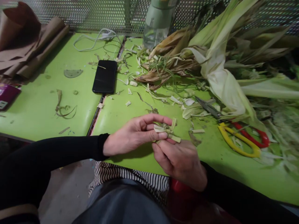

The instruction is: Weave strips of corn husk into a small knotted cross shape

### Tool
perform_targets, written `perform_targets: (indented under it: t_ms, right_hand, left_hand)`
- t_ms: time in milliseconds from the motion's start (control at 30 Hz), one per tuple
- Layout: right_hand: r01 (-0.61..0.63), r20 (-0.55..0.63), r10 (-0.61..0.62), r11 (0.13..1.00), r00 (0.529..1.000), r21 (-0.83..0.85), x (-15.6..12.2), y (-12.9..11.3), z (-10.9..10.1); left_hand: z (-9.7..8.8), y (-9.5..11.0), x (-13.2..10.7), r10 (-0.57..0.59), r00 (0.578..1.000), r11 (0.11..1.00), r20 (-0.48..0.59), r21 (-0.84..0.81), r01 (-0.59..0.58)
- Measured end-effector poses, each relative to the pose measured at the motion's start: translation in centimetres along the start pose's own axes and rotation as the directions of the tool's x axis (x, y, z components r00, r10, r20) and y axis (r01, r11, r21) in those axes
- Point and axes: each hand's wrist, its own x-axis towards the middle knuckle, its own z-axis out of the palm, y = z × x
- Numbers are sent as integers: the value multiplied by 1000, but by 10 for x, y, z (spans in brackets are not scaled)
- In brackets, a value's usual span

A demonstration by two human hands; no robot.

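Observation:
Over the front edge of the green table, my two hands meet around a small piece of folded corn husk (174,137) with pale strips sticking out. My left hand (137,132) pinches it between thumb and curled fingers. From below and to the right, my right hand (178,160) is closed against the same piece, its fingertips partly hidden behind the left thumb. Scissors (240,139) with one yellow and one red handle lie to the right, blades under loose husk. Large corn husks (224,77), green, white and dried brown, are heaped behind them.
A black phone (105,77) lies across the gap between the green tabletops (79,121). Behind it is a white cable (93,40); a water bottle (157,26) stands by the perforated screen. Brown paper (30,53), a clear protractor (73,73) and a purple box (8,96) are left. Husk scraps are scattered about.

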Motion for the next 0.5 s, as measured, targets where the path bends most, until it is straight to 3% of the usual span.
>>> perform_targets:
  t_ms: [200,333,400,433,500]
  right_hand:
    - [-1,8,1,999,1000,-34,1,3,12]
    - [-28,128,1,978,992,207,4,4,6]
    - [-120,46,111,937,993,328,7,9,-2]
    - [-202,-26,228,906,973,372,8,14,-7]
    - [-359,-123,453,820,883,446,12,25,-14]
  left_hand:
    - [-8,-2,9,3,1000,998,-15,56,-2]
    - [-15,7,14,35,999,993,5,116,-35]
    - [-16,13,14,52,999,984,4,171,-51]
    - [-16,15,12,52,999,977,7,206,-52]
    - [-16,19,10,46,999,958,25,282,-51]
